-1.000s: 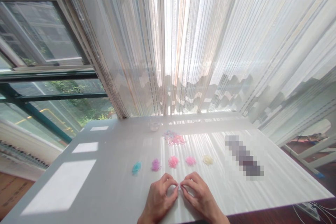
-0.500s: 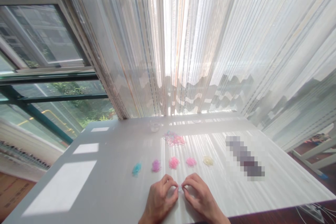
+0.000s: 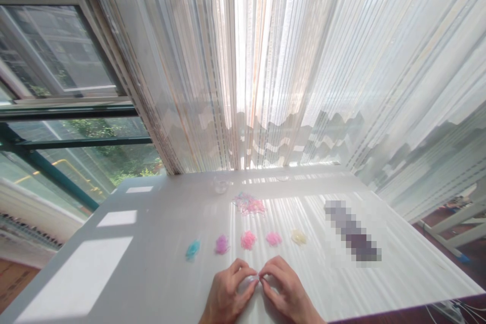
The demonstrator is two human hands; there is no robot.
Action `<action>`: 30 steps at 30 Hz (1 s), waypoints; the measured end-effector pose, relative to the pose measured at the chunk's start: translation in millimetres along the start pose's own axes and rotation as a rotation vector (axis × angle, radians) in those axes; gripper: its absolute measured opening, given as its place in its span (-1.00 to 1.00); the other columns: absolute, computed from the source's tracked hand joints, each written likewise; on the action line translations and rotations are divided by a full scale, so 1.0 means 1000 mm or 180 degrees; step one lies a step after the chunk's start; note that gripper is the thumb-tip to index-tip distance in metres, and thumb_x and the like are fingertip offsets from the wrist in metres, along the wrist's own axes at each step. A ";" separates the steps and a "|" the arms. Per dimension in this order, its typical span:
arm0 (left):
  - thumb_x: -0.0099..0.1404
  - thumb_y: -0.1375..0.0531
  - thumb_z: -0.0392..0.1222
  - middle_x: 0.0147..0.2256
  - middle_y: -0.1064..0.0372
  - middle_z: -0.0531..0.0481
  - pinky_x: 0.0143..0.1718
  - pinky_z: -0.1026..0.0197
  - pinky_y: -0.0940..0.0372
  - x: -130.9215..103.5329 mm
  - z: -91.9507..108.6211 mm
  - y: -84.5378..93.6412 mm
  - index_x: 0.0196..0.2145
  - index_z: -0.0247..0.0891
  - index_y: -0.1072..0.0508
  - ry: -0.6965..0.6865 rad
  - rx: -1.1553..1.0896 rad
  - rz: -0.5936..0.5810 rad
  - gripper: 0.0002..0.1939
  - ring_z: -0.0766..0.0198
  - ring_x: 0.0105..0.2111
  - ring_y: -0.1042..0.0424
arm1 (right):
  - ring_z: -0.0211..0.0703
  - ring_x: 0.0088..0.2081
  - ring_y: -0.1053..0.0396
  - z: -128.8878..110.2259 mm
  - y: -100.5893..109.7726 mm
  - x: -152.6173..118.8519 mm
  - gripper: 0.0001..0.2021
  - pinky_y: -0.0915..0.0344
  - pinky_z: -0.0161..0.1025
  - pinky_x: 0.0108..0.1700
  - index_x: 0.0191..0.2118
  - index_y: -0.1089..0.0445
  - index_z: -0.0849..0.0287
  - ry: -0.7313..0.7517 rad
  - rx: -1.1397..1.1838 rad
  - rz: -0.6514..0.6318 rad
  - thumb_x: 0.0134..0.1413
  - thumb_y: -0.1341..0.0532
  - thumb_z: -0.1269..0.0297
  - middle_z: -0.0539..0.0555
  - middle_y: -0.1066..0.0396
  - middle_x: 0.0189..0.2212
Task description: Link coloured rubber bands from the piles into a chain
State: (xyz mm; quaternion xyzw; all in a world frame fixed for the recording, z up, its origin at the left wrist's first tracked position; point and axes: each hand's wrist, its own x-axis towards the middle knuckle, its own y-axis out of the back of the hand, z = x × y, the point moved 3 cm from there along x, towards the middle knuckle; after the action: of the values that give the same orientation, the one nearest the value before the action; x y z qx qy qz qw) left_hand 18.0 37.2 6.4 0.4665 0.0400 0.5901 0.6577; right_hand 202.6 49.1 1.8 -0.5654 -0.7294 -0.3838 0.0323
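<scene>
My left hand is closed in a pinch near the table's front edge. Facing it, my right hand pinches too, and the fingertips of both nearly meet. Whatever lies between them is too small to make out. Just beyond the hands runs a row of small piles of thin pieces, perhaps little elastic bands: a blue pile, a purple pile, a deep pink pile, a light pink pile and a pale yellow pile. Behind them lies a larger mixed-colour pile.
The white table carries a clear small dish at the back and a flat clear piece near it. A blurred-out patch covers something at the right. A striped curtain hangs behind; a window is left.
The fingertips of my two hands have come closer together, both still pinching. The view has shifted slightly, so the piles appear a little further left and lower.
</scene>
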 end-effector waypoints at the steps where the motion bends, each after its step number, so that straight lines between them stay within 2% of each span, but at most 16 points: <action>1: 0.40 -0.18 -0.27 -0.32 -0.51 0.02 -0.37 0.35 -0.45 0.000 0.000 0.000 -0.18 -0.12 -0.56 0.0012 -0.0042 -0.0008 -0.85 0.30 -0.43 -0.57 | -0.14 -0.28 -0.48 0.000 0.000 0.000 -0.76 -0.45 -0.27 -0.22 -0.21 -0.45 0.09 0.0001 0.0006 -0.0014 0.14 -0.19 0.59 0.04 -0.42 -0.31; 19: 0.39 -0.21 -0.27 -0.31 -0.48 -0.02 -0.38 0.36 -0.45 0.001 0.002 0.005 -0.20 -0.14 -0.60 0.0142 -0.0397 0.0018 -0.86 0.30 -0.39 -0.55 | -0.12 -0.27 -0.46 0.003 -0.003 -0.002 -0.79 -0.43 -0.24 -0.23 -0.22 -0.44 0.08 -0.0054 -0.0111 -0.0077 0.15 -0.22 0.57 0.04 -0.42 -0.31; 25: 0.42 -0.19 -0.25 -0.32 -0.49 0.01 -0.48 0.37 -0.38 0.001 0.001 0.004 -0.19 -0.14 -0.57 0.0264 -0.0306 -0.0055 -0.86 0.38 -0.55 -0.42 | -0.10 -0.29 -0.45 0.001 -0.001 0.000 -0.85 -0.43 -0.21 -0.23 -0.22 -0.45 0.09 -0.0047 -0.0180 0.0113 0.23 -0.21 0.51 0.05 -0.42 -0.33; 30: 0.42 -0.20 -0.25 -0.31 -0.49 0.02 -0.49 0.38 -0.35 0.001 0.000 0.005 -0.20 -0.14 -0.56 0.0266 -0.0332 -0.0009 -0.87 0.38 -0.54 -0.40 | -0.11 -0.29 -0.45 0.002 0.000 0.000 -0.86 -0.41 -0.23 -0.24 -0.23 -0.45 0.09 -0.0035 -0.0184 0.0215 0.25 -0.21 0.49 0.04 -0.42 -0.34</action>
State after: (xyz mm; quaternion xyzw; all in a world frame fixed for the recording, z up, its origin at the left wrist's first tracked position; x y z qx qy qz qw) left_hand 14.5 37.0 9.8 0.4064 0.0373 0.6094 0.6797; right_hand 202.9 50.3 0.8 -0.5925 -0.6986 -0.4003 0.0248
